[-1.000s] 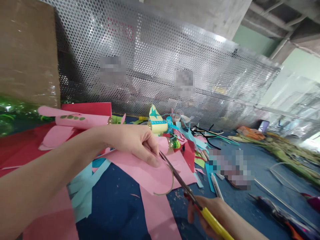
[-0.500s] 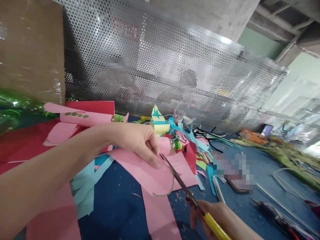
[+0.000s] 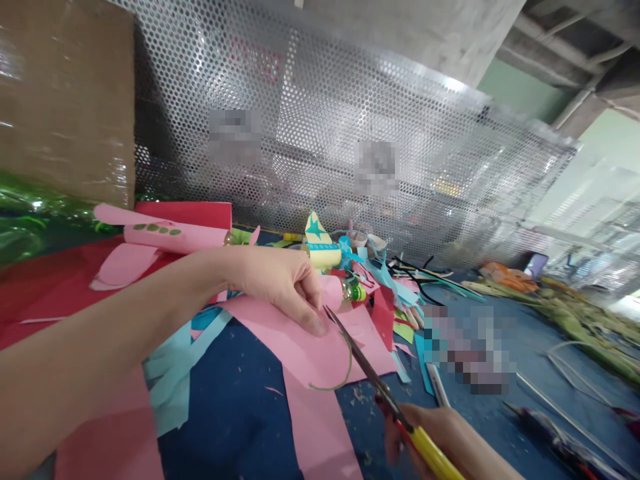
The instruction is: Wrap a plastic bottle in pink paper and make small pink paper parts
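"So, what are the fingers doing?"

"On the left hand [image 3: 280, 280], thumb and forefinger press together, pinching the upper end of a thin green strand [image 3: 349, 365], though the blades partly cover that end. Its free end curls down, below the fingertips. The right hand [image 3: 425, 427] wraps its fingers around the yellow-handled scissors [image 3: 370, 377], whose tips come right beside the left fingertips."

"And the edges, the room to move?"

"Under the fingers lies pink paper [image 3: 280, 340]; its slanting edge stops just below the left wrist, giving way to bare blue tabletop [image 3: 235, 400]. That open patch runs down and left of the fingertips, between a pink strip [image 3: 320, 433] and the pale blue paper [image 3: 173, 387]. Beyond the knuckles it's crowded, up to a perforated metal panel [image 3: 310, 133]."

"Count them for me?"

"One strand, one pair of scissors. Three paper-wrapped bottles past the left hand: a yellow one [image 3: 323, 255], a pink one with a green cap [image 3: 333, 291] nearest the fingertips, and a long pink one [image 3: 190, 235] above the forearm, bearing four green ovals [image 3: 163, 231]."
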